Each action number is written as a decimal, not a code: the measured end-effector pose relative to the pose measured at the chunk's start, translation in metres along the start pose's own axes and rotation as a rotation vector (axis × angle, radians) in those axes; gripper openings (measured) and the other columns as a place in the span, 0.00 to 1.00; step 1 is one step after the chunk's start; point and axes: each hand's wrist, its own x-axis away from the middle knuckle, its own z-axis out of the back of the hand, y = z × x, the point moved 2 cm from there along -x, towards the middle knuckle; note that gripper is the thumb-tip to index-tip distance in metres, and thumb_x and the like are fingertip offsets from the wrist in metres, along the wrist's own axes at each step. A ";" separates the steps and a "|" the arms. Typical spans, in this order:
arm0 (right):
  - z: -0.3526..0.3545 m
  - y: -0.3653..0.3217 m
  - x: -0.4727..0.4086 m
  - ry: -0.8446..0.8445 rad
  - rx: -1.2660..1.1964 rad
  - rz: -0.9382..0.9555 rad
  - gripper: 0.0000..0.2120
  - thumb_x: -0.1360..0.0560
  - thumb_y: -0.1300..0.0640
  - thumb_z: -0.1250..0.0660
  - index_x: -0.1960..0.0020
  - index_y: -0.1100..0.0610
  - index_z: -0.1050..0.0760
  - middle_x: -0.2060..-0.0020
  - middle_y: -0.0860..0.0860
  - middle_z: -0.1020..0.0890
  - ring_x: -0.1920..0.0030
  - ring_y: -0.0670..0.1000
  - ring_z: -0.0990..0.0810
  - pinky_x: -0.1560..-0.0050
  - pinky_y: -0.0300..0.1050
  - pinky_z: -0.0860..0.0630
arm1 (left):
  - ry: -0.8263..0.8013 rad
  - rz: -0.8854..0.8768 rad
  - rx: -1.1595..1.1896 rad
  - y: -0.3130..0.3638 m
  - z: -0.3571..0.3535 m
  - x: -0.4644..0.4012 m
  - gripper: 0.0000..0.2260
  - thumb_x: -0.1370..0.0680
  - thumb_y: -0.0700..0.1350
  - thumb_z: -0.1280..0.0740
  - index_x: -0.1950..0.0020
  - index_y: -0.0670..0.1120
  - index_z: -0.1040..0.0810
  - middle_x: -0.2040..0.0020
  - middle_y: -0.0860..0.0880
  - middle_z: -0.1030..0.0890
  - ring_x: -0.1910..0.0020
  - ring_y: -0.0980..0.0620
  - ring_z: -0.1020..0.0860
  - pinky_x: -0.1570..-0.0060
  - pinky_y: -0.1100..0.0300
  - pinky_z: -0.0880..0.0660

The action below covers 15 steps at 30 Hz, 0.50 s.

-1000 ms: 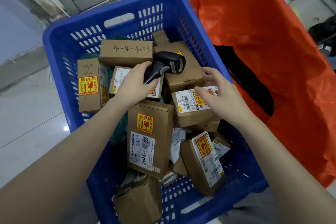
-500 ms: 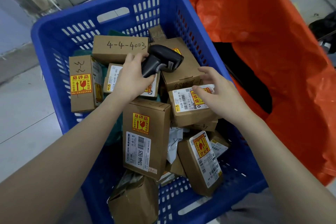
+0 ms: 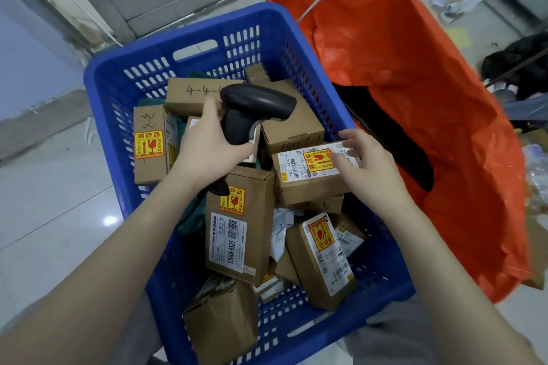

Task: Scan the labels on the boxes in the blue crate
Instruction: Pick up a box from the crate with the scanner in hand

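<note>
Left hand (image 3: 207, 145) grips one scanner (image 3: 255, 109); right hand (image 3: 367, 166) touches one box (image 3: 308, 184).

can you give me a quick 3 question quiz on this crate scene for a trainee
1. Which hand holds the black scanner?
2. True or false: the right hand rests on a box whose label faces up.
3. What lies right of the blue crate: A) an orange bag B) a green bin C) a wooden pallet

Key:
1. The left hand.
2. True.
3. A, the orange bag.
</note>
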 end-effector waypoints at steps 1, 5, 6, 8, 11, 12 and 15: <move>0.000 0.002 0.004 0.007 -0.010 -0.018 0.18 0.24 0.56 0.36 0.34 0.53 0.30 0.39 0.51 0.24 0.44 0.45 0.28 0.46 0.39 0.34 | -0.010 0.013 0.026 -0.001 -0.002 0.005 0.22 0.28 0.43 0.28 0.41 0.48 0.37 0.57 0.61 0.30 0.59 0.61 0.28 0.65 0.71 0.32; -0.003 0.014 0.011 -0.010 0.025 -0.047 0.19 0.24 0.56 0.36 0.34 0.52 0.31 0.37 0.51 0.27 0.35 0.50 0.30 0.40 0.44 0.32 | -0.073 0.063 0.114 -0.003 -0.012 0.014 0.22 0.29 0.42 0.27 0.40 0.49 0.32 0.52 0.57 0.25 0.54 0.59 0.25 0.63 0.74 0.31; -0.004 0.017 0.011 -0.018 0.061 -0.042 0.20 0.25 0.56 0.36 0.33 0.51 0.31 0.37 0.50 0.27 0.34 0.51 0.31 0.40 0.44 0.33 | -0.094 0.081 0.124 -0.004 -0.015 0.015 0.21 0.29 0.43 0.27 0.40 0.49 0.30 0.51 0.54 0.23 0.51 0.55 0.24 0.59 0.70 0.29; -0.005 0.020 0.010 -0.039 0.144 -0.011 0.23 0.26 0.58 0.35 0.32 0.52 0.33 0.39 0.49 0.28 0.34 0.51 0.34 0.43 0.40 0.37 | -0.134 0.106 0.119 -0.006 -0.021 0.014 0.17 0.29 0.45 0.26 0.44 0.48 0.27 0.52 0.50 0.20 0.50 0.49 0.21 0.55 0.61 0.24; -0.011 0.021 0.008 -0.083 0.266 0.074 0.27 0.28 0.58 0.33 0.30 0.53 0.35 0.36 0.50 0.29 0.34 0.51 0.36 0.41 0.42 0.37 | -0.172 0.100 0.074 -0.003 -0.028 0.011 0.20 0.30 0.48 0.25 0.42 0.44 0.25 0.51 0.46 0.18 0.51 0.46 0.19 0.50 0.50 0.22; -0.015 0.022 0.007 -0.102 0.314 0.102 0.29 0.28 0.58 0.32 0.29 0.53 0.35 0.33 0.51 0.31 0.32 0.51 0.38 0.37 0.45 0.37 | -0.173 0.092 0.051 -0.003 -0.029 0.009 0.20 0.31 0.48 0.25 0.42 0.44 0.25 0.50 0.46 0.18 0.51 0.47 0.20 0.49 0.50 0.22; -0.028 0.025 0.004 -0.183 0.444 0.162 0.34 0.30 0.56 0.30 0.27 0.54 0.39 0.28 0.54 0.36 0.26 0.55 0.44 0.27 0.53 0.45 | -0.165 0.081 0.000 -0.002 -0.032 0.003 0.21 0.31 0.47 0.25 0.41 0.44 0.25 0.48 0.47 0.19 0.49 0.48 0.21 0.50 0.53 0.23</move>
